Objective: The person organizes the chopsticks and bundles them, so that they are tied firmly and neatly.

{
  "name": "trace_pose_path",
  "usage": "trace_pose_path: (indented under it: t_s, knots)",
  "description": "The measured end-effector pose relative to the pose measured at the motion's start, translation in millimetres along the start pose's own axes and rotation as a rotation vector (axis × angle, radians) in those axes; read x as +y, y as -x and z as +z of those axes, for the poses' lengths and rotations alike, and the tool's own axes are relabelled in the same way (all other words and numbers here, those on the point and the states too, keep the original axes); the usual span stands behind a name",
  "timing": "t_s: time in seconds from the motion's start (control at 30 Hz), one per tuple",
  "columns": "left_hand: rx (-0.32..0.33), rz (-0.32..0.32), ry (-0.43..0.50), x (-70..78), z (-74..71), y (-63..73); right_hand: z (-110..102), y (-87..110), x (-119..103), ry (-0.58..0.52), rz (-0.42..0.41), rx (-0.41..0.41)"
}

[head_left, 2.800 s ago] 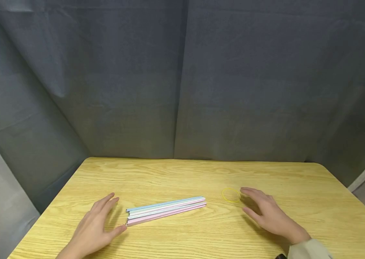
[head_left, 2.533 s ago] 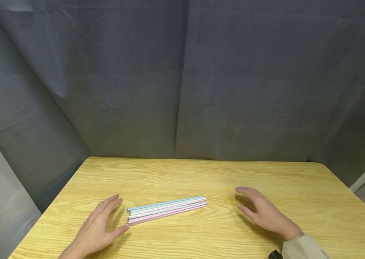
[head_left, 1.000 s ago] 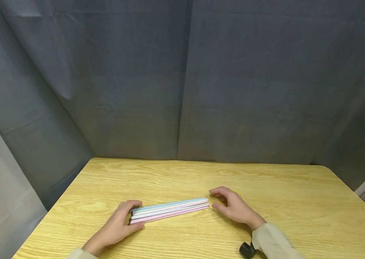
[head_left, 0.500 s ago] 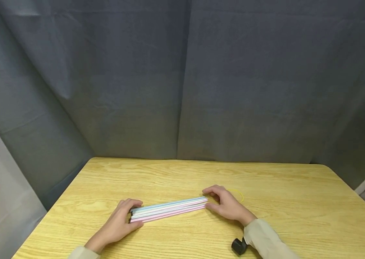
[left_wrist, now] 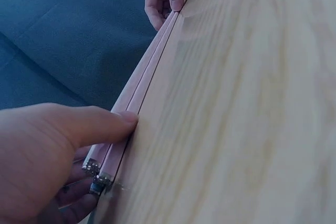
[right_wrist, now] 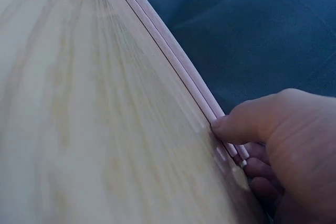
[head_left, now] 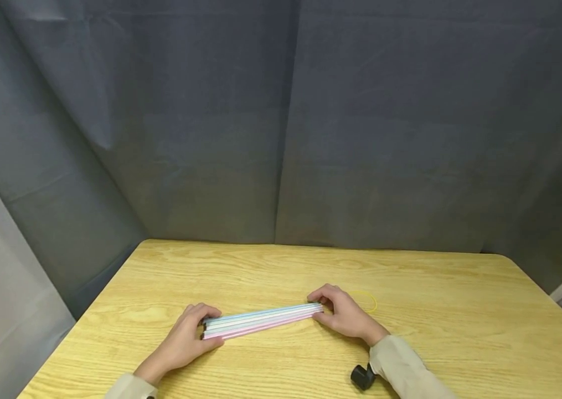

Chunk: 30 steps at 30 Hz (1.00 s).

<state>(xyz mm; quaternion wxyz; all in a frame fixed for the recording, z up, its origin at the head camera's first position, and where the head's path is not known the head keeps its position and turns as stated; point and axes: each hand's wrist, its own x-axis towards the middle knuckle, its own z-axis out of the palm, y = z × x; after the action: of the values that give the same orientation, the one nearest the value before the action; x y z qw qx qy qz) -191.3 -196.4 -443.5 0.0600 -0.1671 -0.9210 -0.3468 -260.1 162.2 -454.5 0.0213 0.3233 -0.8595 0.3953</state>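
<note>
A flat row of several slim pastel pencils (head_left: 266, 319), blue, white and pink, lies slanted across the wooden table between both hands. My left hand (head_left: 188, 337) holds the row's left end, thumb along the near side and fingers round the far side. In the left wrist view, dark, glittery ends (left_wrist: 100, 173) poke out past the thumb. At the row's right end my right hand (head_left: 343, 313) grips the same pencils between thumb and curled fingers. The right wrist view shows its thumb (right_wrist: 231, 127) pressed on the nearest pink pencil (right_wrist: 189, 80). Palms hide part of both ends.
A yellow rubber band (head_left: 373, 302) lies on the table (head_left: 435, 293) just behind the right hand. A small black device (head_left: 362, 377) hangs by the right wrist. Grey curtains (head_left: 211, 138) stand behind the table's back edge and at its sides.
Both hands have moved inward to the ends of the pencils and taken hold of them; the right one came leftward from the rubber band. The pencils now lie closer together.
</note>
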Motion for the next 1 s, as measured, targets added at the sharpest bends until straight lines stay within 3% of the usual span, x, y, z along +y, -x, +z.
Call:
trace_pose_path:
  t_s: [0.27, 0.43, 1.0]
  knots:
    - [0.012, 0.018, 0.084, -11.6, 1.7, -5.6, 1.4, -5.6, -1.4, 0.09, -0.034, -0.029]
    - [0.009, -0.021, 0.128, -15.3, 3.3, -9.5, 1.7, -8.9, -2.3, 0.13, -0.036, -0.063]
    - [-0.027, -0.022, 0.083, -11.0, 4.6, -15.9, -3.8, -14.9, 0.9, 0.102, -0.055, -0.108]
